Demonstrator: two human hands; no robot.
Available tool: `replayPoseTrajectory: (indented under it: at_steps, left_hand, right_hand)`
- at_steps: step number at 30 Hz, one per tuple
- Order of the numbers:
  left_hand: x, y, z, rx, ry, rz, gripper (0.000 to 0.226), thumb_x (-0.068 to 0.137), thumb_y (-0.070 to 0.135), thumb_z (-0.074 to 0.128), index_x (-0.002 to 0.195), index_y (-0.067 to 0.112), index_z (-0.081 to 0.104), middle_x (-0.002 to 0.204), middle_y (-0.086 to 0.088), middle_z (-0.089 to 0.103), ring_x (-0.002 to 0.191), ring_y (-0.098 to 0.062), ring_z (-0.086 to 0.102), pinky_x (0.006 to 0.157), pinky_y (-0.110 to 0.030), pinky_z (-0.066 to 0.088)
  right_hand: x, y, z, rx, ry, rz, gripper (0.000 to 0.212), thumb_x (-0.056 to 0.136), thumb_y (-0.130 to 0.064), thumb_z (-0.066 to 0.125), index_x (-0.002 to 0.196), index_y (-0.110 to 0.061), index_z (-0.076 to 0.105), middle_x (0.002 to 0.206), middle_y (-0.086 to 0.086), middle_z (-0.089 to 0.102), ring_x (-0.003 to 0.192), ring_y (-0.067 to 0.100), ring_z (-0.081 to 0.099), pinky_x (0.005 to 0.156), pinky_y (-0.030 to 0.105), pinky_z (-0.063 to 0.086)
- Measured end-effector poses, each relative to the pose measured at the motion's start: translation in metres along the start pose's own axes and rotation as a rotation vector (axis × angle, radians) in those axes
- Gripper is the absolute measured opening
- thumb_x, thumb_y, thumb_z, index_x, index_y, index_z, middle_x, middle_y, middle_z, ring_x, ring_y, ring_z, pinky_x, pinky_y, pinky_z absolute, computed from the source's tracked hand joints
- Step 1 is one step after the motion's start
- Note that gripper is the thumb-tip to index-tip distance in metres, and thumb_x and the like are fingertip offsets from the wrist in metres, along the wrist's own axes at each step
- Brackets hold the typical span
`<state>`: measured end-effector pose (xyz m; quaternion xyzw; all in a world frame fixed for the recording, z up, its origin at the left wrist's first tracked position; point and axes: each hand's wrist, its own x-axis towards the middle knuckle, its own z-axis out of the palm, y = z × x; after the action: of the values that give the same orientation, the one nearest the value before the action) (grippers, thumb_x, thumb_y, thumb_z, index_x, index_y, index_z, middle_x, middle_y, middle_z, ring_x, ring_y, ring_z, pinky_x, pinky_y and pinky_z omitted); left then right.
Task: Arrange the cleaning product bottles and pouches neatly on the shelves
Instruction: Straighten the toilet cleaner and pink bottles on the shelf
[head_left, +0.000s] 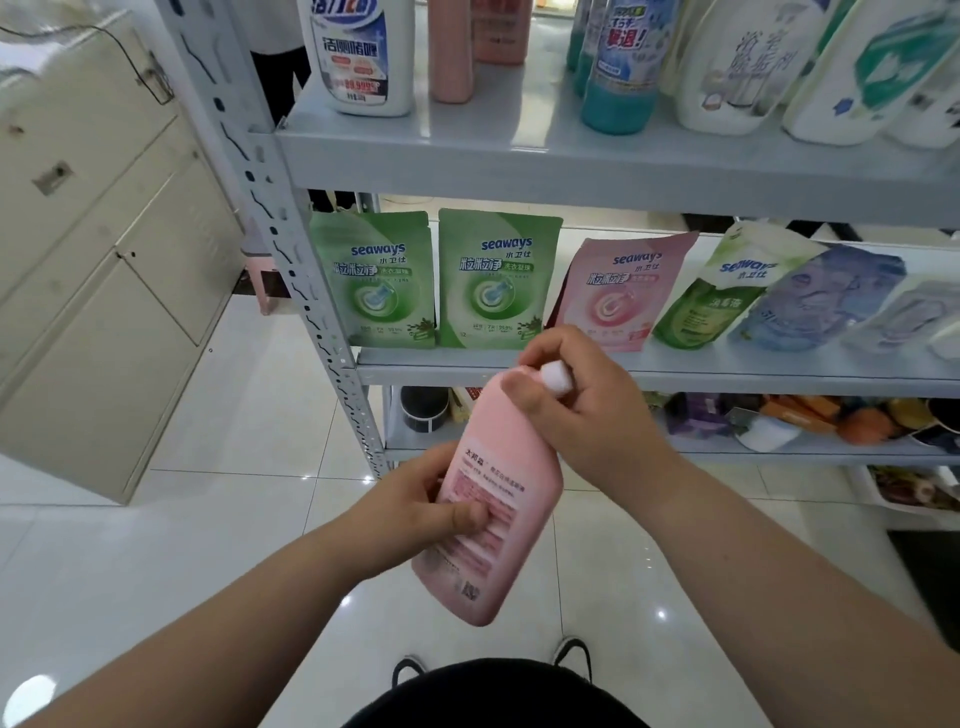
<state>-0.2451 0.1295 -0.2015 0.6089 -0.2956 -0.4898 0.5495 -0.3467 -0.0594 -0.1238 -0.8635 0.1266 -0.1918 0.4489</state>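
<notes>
**A:** Where is the pink bottle (498, 499), and who has it?

**B:** It's in mid-air in front of the rack, tilted with its white cap (557, 378) toward the middle shelf (675, 371). The left hand (441, 499) wraps the lower body, thumb pressed on the label. The right hand (576, 405) closes around the neck at the cap.

**A:** Why both hands?

**B:** My guess is that the body is long, smooth plastic and slippery. One hand steadies the base while the other steers the top or checks the cap.

**A:** Where does it belong?

**B:** Probably on the top shelf (519, 150), beside the similar pink bottles (452, 52) standing there. The middle shelf carries only pouches.

**A:** How do they differ?

**B:** The bottle is rigid, flat-faced and round-shouldered. The green pouches (376, 280) are soft glossy film and stand upright, while the pink pouch (618, 296) and its neighbours lean.
</notes>
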Motion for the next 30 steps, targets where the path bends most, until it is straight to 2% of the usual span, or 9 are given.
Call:
replayPoseTrajectory:
  at_steps: [3, 6, 11, 13, 16, 20, 22, 26, 30]
  left_hand:
    - [-0.004, 0.0, 0.001, -0.06, 0.059, 0.01, 0.064, 0.06, 0.06, 0.09, 0.115, 0.038, 0.065, 0.112, -0.01, 0.074, 0.101, -0.033, 0.073, 0.082, -0.046, 0.059]
    - [-0.01, 0.004, 0.004, -0.018, 0.085, 0.021, 0.064, 0.063, 0.059, 0.087, 0.116, 0.032, 0.063, 0.108, -0.007, 0.076, 0.095, -0.028, 0.075, 0.076, -0.04, 0.061]
    - [-0.016, 0.014, 0.011, 0.215, 0.256, 0.045, 0.056, 0.065, 0.061, 0.075, 0.106, 0.026, 0.062, 0.097, 0.007, 0.077, 0.085, -0.013, 0.075, 0.074, -0.038, 0.062]
    - [-0.018, 0.015, 0.006, 0.175, 0.219, 0.031, 0.056, 0.066, 0.059, 0.077, 0.11, 0.026, 0.062, 0.1, 0.004, 0.077, 0.088, -0.017, 0.075, 0.078, -0.042, 0.062]
    - [-0.024, 0.02, 0.001, 0.222, 0.217, 0.03, 0.048, 0.071, 0.053, 0.081, 0.108, 0.027, 0.064, 0.098, 0.007, 0.077, 0.086, -0.014, 0.075, 0.075, -0.038, 0.062]
    - [-0.021, 0.031, 0.0, 0.512, 0.416, 0.073, 0.028, 0.08, 0.043, 0.081, 0.092, 0.031, 0.059, 0.087, 0.013, 0.071, 0.077, -0.001, 0.067, 0.067, -0.033, 0.058]
    - [-0.02, 0.034, -0.005, 0.555, 0.469, 0.083, 0.029, 0.079, 0.043, 0.081, 0.091, 0.031, 0.057, 0.085, 0.013, 0.068, 0.077, 0.0, 0.064, 0.065, -0.031, 0.056]
    - [-0.024, 0.042, -0.015, 0.553, 0.469, 0.104, 0.029, 0.078, 0.041, 0.082, 0.091, 0.038, 0.057, 0.087, 0.019, 0.067, 0.079, 0.004, 0.064, 0.063, -0.022, 0.051]
    - [-0.025, 0.05, -0.021, 0.623, 0.517, 0.126, 0.03, 0.079, 0.046, 0.08, 0.09, 0.039, 0.053, 0.092, 0.016, 0.064, 0.08, 0.0, 0.061, 0.065, -0.025, 0.049]
  right_hand:
    - [0.01, 0.01, -0.007, -0.443, 0.033, -0.173, 0.039, 0.098, -0.055, 0.039, 0.094, -0.02, 0.057, 0.075, -0.012, 0.052, 0.064, 0.008, 0.049, 0.053, 0.021, 0.034]
    - [0.019, 0.015, -0.007, -0.601, 0.09, -0.188, 0.041, 0.101, -0.047, 0.031, 0.078, -0.018, 0.049, 0.069, -0.008, 0.047, 0.063, 0.023, 0.048, 0.054, 0.035, 0.022]
    - [0.033, 0.008, 0.008, -0.297, 0.042, 0.185, 0.048, 0.108, -0.039, 0.037, 0.064, -0.02, 0.037, 0.059, -0.003, 0.045, 0.061, 0.02, 0.046, 0.058, 0.038, 0.029]
    - [0.03, 0.005, 0.009, -0.407, 0.051, 0.067, 0.048, 0.104, -0.049, 0.034, 0.067, -0.02, 0.04, 0.059, -0.003, 0.046, 0.058, 0.01, 0.045, 0.053, 0.031, 0.029]
    - [0.03, -0.001, 0.007, -0.559, 0.071, -0.037, 0.045, 0.102, -0.047, 0.027, 0.065, -0.023, 0.039, 0.057, -0.006, 0.042, 0.057, 0.018, 0.041, 0.05, 0.025, 0.024]
    - [0.051, -0.014, 0.014, -0.293, 0.026, 0.277, 0.051, 0.108, -0.035, 0.036, 0.062, -0.014, 0.04, 0.062, 0.003, 0.049, 0.067, 0.026, 0.047, 0.061, 0.037, 0.033]
    - [0.054, -0.018, 0.02, -0.221, 0.045, 0.268, 0.051, 0.109, -0.042, 0.035, 0.066, -0.014, 0.043, 0.065, 0.003, 0.052, 0.066, 0.023, 0.049, 0.064, 0.035, 0.036]
    - [0.052, -0.026, 0.019, -0.379, 0.124, 0.036, 0.049, 0.108, -0.042, 0.031, 0.064, -0.023, 0.04, 0.062, -0.003, 0.05, 0.064, 0.015, 0.049, 0.056, 0.029, 0.032]
    - [0.067, -0.052, 0.018, -0.175, 0.053, 0.272, 0.057, 0.108, -0.048, 0.034, 0.068, -0.01, 0.049, 0.068, 0.002, 0.056, 0.067, 0.017, 0.053, 0.065, 0.032, 0.041]
